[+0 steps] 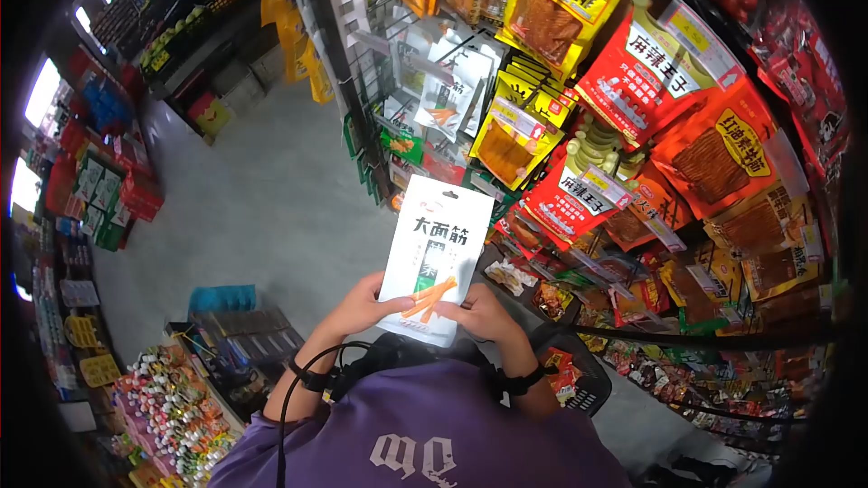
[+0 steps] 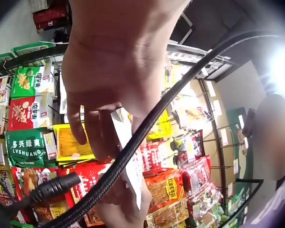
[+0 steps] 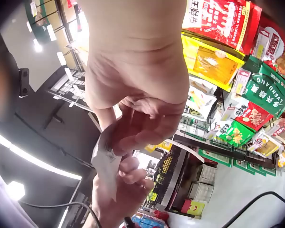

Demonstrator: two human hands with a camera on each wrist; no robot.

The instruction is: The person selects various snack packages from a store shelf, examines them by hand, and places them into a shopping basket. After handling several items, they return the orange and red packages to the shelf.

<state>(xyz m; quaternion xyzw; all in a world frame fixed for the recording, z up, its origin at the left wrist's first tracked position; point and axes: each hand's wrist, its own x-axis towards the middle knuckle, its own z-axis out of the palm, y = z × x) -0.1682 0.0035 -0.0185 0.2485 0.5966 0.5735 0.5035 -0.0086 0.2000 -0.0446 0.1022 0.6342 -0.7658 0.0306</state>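
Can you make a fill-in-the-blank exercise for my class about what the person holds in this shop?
1. The white snack packet is held by ____ hands.
2. The left hand grips the packet's ____ edge.
3. The right hand has its fingers curled on the packet's ____ edge.
4. The person's shirt is ____ in colour.

Missing words: both; left; right; purple

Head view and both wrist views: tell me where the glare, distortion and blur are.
Head view: strong fisheye bend with dark corners, ceiling lights blown out upper left; the white packet stays sharp between the left hand and right hand. Left wrist view: glare at right, cable blurred up close. Right wrist view: hand soft, bright strip light lower left.
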